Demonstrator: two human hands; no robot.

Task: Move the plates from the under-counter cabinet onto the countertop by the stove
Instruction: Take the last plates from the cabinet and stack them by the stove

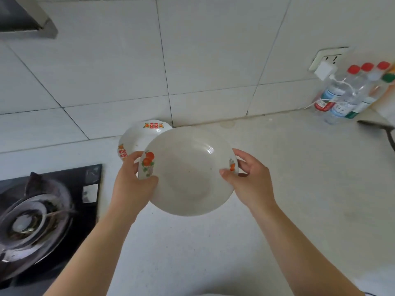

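Fingers (149, 180) of the left hand (130, 186) and right hand (250, 182) pinch opposite rims of the fruit-print plate (188, 178), held just over the table (288, 178) beside the stove (42, 210), one red-lettered plate (136, 135) already down behind it, tho more may wait in the unseen cabinet.

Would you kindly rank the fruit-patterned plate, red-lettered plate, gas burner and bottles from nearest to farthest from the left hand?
1. Fruit-patterned plate: in the left hand.
2. Red-lettered plate: just behind.
3. Gas burner: left.
4. Bottles: far right.
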